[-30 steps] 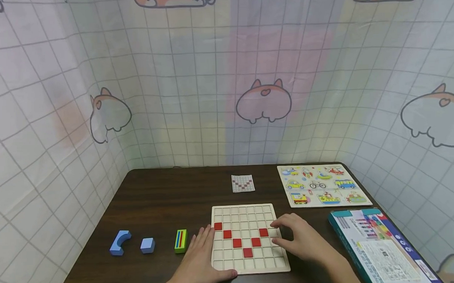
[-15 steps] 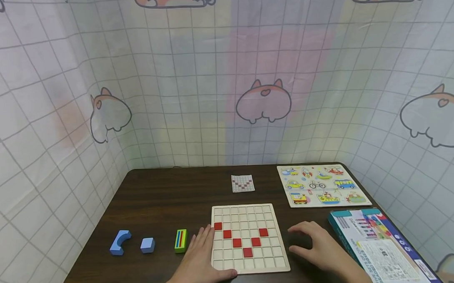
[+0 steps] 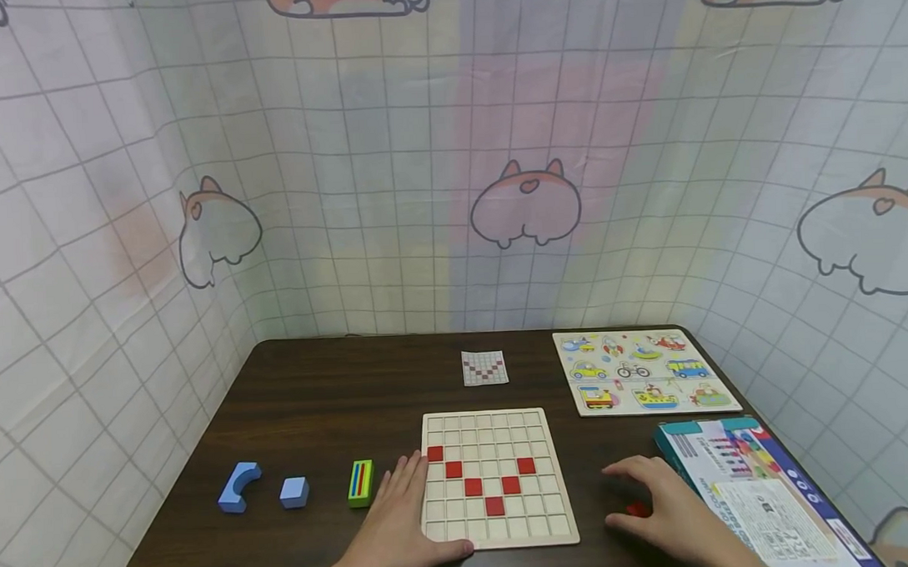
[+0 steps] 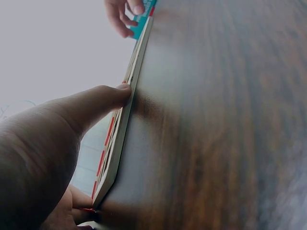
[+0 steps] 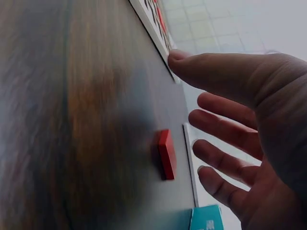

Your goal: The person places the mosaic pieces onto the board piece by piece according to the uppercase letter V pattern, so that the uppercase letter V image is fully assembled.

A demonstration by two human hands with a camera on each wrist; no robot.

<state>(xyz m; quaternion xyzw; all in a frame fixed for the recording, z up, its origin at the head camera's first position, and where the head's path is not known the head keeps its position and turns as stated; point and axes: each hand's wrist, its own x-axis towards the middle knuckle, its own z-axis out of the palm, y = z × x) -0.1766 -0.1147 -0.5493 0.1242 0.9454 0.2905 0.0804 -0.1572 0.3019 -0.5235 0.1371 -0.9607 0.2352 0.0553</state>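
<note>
While half-hidden from the head camera, red tile (image 5: pixel 166 154) lies beneath right hand's (image 5: pixel 249 143) spread, empty grip.

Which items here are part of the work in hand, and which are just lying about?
In use: grid board, red tile under right hand, left hand steadying the board, pattern card.
Lying about: blue blocks, striped block, vehicle puzzle, box.
</note>
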